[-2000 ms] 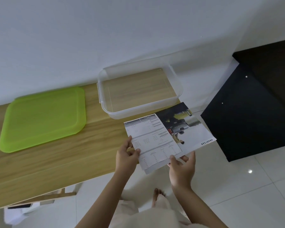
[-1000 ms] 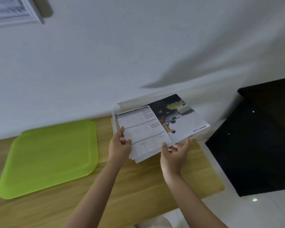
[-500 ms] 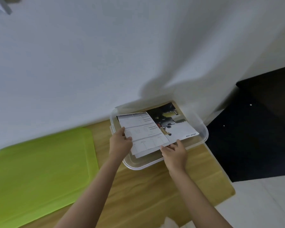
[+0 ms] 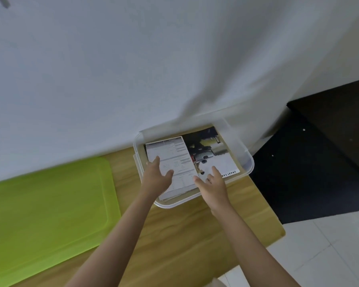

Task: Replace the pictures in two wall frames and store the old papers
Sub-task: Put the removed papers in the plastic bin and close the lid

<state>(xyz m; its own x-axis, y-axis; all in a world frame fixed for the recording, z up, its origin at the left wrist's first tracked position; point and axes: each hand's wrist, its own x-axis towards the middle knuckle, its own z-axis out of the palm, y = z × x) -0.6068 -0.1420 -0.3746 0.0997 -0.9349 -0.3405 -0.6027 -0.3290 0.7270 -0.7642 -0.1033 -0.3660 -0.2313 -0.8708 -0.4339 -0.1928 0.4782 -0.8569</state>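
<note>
— On the wooden table (image 4: 184, 235)?
— Green lid (image 4: 48, 206) at left, clear plastic box (image 4: 249, 160) at right against the wall.
— Inside the box?
— Old papers (image 4: 214, 160), lying flat.
— Hands?
— Left hand (image 4: 157, 179) open, fingers straight over the text page. Right hand (image 4: 212, 184) open too, fingertips touching the photo page.
</note>
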